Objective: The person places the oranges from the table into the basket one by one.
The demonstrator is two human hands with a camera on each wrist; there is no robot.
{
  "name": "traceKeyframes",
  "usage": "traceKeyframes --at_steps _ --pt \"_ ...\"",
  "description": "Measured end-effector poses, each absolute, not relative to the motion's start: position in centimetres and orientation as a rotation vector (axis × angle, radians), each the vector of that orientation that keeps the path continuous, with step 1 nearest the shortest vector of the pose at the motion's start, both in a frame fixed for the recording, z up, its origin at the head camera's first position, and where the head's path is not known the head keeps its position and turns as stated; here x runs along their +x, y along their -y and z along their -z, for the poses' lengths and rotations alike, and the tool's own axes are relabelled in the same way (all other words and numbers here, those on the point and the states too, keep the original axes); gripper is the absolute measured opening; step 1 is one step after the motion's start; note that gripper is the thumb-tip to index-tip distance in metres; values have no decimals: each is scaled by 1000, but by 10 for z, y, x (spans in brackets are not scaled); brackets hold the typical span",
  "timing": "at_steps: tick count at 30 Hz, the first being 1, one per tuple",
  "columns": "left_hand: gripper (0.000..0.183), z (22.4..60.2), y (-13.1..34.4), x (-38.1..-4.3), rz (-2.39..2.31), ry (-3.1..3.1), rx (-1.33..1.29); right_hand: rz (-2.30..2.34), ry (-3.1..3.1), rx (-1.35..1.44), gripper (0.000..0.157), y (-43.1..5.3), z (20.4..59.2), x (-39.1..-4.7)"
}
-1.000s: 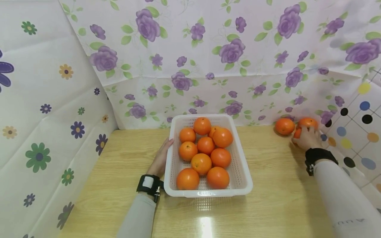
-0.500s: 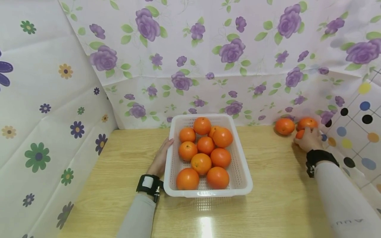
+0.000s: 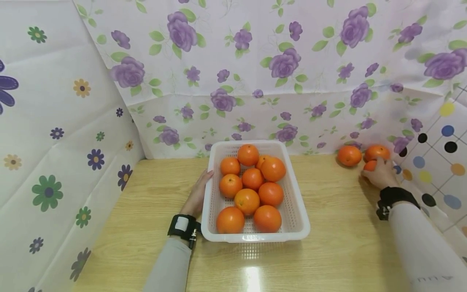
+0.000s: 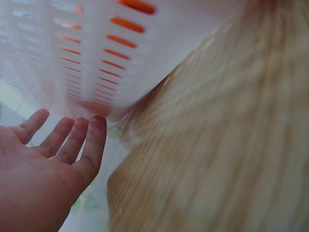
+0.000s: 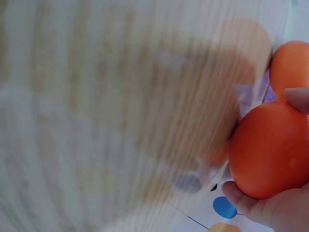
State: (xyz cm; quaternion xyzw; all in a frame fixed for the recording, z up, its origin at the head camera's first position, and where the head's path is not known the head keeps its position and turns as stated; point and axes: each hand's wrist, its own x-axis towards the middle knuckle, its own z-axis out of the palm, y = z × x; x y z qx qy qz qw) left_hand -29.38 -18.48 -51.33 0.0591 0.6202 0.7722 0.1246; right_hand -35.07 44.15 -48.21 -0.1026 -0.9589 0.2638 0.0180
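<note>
A white plastic basket (image 3: 300,227) full of several oranges (image 3: 246,201) stands mid-table. My left hand (image 3: 197,194) lies along its left side; in the left wrist view the hand's nearly straight fingers (image 4: 91,145) reach up to the slotted wall. At the back right, my right hand (image 3: 382,174) holds an orange (image 5: 270,150) between thumb and fingers, and the right wrist view has the thumb on one side and fingers on the other. Most of this orange (image 3: 370,165) is hidden by the hand in the head view. Two more oranges sit just behind it, one left (image 3: 349,155) and one right (image 3: 377,152).
The wooden table (image 3: 335,227) ends at the back against a wall sheet with purple flowers (image 3: 284,63). A flowered sheet (image 3: 47,192) bounds the left side, and a dotted sheet (image 3: 434,162) rises close beside the right hand.
My right hand has shifted slightly right and toward me at the orange, baring a bit more of the fruit behind. The left hand and the basket keep their places.
</note>
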Motion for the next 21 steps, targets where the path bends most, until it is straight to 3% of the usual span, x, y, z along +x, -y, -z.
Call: traceKeyframes --at_steps 9,21 --pt "72 514 185 -296 -2254 -1804 213 -909 2888 -320 93 -434 469 -343" --pt "74 512 185 -294 -2235 -1840 186 -1023 2681 -218 66 -413 455 -343"
